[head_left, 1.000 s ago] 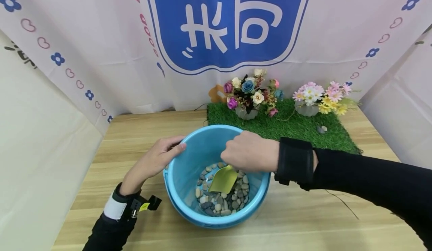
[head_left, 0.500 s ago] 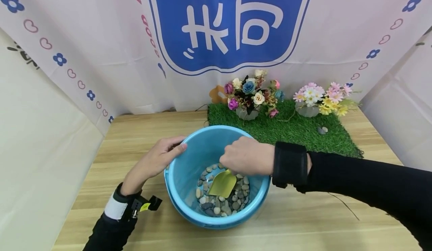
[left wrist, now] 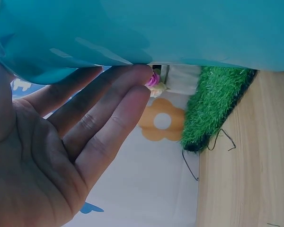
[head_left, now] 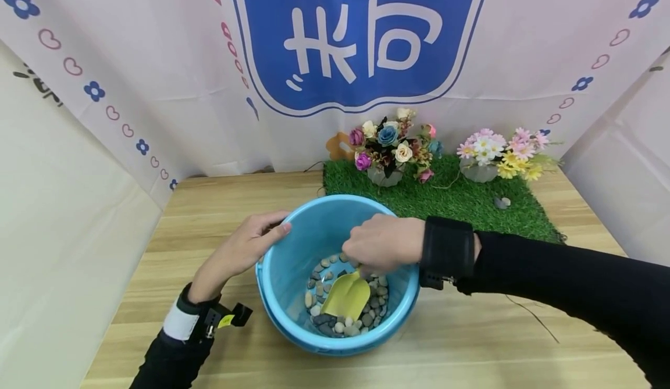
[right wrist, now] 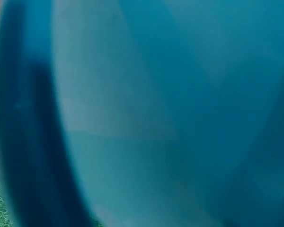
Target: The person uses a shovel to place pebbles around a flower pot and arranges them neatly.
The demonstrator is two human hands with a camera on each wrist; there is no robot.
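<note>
a yellow scoop (head_left: 346,296) is being gripped by the right hand (head_left: 382,242) over pebbles (head_left: 366,318) in the blue bucket (head_left: 293,249). the bucket's rim at 9 o'clock is being touched by the left hand (head_left: 246,248), fingers straight.

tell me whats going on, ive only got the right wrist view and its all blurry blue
Observer: That blue is the inside wall of a blue bucket; the right hand is inside it, gripping a yellow scoop.
Operator: anything in the bucket
Observer: Pebbles cover the bottom, and the scoop's blade lies on them.
Operator: wheres the other hand
Observer: The left hand rests on the bucket's left rim, its fingers straight against the outer wall.
</note>
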